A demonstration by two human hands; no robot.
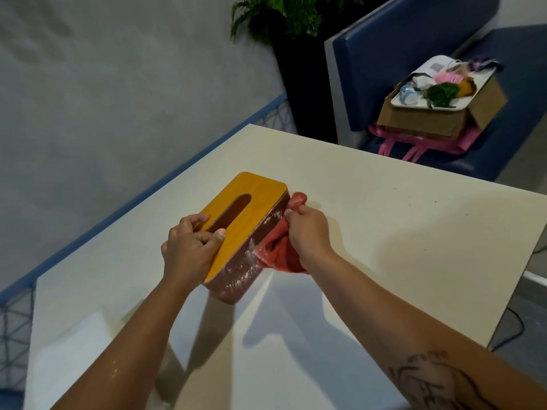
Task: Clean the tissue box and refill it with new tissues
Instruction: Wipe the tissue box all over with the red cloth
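Observation:
A tissue box [251, 214] with a yellow wooden top, a long slot and brown sides stands on the cream table [384, 232]. White dusty smears streak its right side. My left hand [192, 244] grips the near end of the top, fingers reaching into the slot. My right hand [309, 229] holds a bunched red cloth [278, 253] pressed against the box's right side. No tissues are visible in the slot.
A white sheet-like patch [77, 344] lies on the table at the near left. Beyond the table, a blue bench [414, 54] carries a cardboard box [438, 113] with a tray of small items. A potted plant [284, 19] stands behind it.

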